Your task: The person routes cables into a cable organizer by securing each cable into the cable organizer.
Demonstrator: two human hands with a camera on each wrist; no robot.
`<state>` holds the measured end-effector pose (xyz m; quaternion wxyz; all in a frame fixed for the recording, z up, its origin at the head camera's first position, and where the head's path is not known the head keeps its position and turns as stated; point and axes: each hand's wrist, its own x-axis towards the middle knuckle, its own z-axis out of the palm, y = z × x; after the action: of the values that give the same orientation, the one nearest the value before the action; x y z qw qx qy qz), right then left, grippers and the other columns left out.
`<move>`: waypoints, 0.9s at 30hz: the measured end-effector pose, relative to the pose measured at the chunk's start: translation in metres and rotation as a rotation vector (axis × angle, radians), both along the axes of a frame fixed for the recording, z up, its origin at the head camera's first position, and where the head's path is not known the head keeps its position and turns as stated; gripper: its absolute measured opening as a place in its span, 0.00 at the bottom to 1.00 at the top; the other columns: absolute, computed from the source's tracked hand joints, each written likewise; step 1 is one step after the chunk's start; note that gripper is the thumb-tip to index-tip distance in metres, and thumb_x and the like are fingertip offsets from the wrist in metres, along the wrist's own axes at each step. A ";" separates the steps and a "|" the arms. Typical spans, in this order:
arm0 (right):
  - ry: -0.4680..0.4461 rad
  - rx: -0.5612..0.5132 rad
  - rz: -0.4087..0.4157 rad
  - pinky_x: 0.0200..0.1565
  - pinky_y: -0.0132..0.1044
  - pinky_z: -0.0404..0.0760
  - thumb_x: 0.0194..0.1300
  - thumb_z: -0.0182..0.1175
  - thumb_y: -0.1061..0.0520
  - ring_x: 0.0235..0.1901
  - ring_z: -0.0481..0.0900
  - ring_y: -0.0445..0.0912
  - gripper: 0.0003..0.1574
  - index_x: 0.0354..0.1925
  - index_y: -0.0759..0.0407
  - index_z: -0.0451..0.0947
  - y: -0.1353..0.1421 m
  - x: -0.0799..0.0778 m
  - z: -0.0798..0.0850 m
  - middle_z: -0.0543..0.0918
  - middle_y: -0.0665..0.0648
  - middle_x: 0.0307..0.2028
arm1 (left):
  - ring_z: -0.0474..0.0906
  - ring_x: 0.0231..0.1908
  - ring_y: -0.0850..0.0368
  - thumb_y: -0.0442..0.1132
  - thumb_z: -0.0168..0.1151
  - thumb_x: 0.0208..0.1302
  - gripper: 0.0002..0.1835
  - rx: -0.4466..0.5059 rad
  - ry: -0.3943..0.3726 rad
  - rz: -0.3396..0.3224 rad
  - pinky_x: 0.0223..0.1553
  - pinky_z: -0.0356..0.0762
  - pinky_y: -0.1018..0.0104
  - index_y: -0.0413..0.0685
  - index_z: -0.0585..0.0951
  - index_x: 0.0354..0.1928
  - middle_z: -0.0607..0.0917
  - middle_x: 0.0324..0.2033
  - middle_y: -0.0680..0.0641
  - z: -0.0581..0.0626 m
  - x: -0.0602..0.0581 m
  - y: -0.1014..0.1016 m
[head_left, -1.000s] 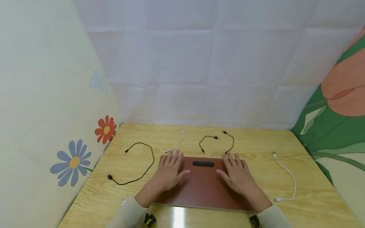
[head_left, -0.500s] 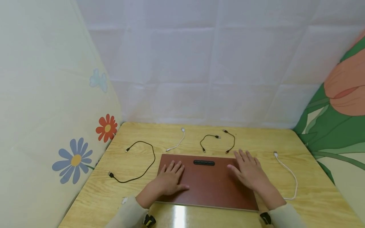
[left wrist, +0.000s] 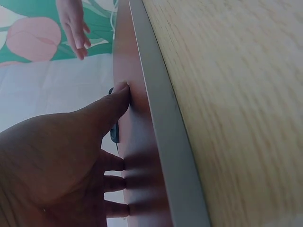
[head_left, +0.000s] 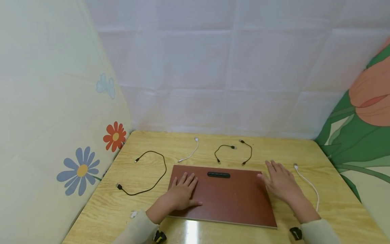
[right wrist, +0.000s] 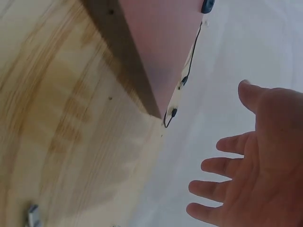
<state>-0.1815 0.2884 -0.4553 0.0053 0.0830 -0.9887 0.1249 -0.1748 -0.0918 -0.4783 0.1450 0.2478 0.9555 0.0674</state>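
Observation:
A reddish-brown board (head_left: 234, 200) lies on the wooden table. My left hand (head_left: 180, 196) rests on its left part, fingers spread and straight; in the left wrist view, the thumb and fingertips of that left hand (left wrist: 57, 151) touch the board's surface. Near the board's far edge sits a short black strip with slots (head_left: 218, 175). My right hand (head_left: 281, 183) hovers at the board's right edge, fingers straight, holding nothing. In the right wrist view, the right hand (right wrist: 265, 165) is apart from the board's corner (right wrist: 158, 90).
Beyond the board lie a short white cable (head_left: 196, 139) and two short black cables (head_left: 234, 147). A longer black USB cable (head_left: 119, 186) curves at left. Another white USB cable (head_left: 296, 166) lies to the right, partly behind my right arm. A white cloth (head_left: 195, 81) hangs behind the table.
My right hand has lifted from the board's right part and moved right, to its edge. My left hand slid slightly nearer me early on, then stayed on the board.

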 end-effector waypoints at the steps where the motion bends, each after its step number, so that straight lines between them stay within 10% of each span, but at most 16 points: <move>1: 0.000 -0.004 0.000 0.62 0.77 0.56 0.79 0.46 0.36 0.68 0.54 0.79 0.48 0.74 0.74 0.53 0.002 0.000 0.000 0.55 0.81 0.72 | 0.47 0.78 0.39 0.73 0.55 0.64 0.51 0.001 0.001 0.000 0.71 0.52 0.33 0.49 0.56 0.79 0.55 0.79 0.44 0.000 0.000 0.000; 27: -0.049 -0.060 -0.054 0.56 0.79 0.60 0.79 0.46 0.37 0.63 0.56 0.83 0.50 0.71 0.80 0.54 0.054 -0.014 -0.005 0.59 0.86 0.66 | 0.46 0.78 0.40 0.74 0.53 0.64 0.51 0.000 0.010 0.007 0.71 0.51 0.33 0.52 0.55 0.80 0.53 0.79 0.45 -0.009 -0.001 -0.001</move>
<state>-0.1954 0.3421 -0.4607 -0.0131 0.0529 -0.9862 0.1564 -0.1756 -0.0931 -0.4874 0.1398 0.2445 0.9572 0.0665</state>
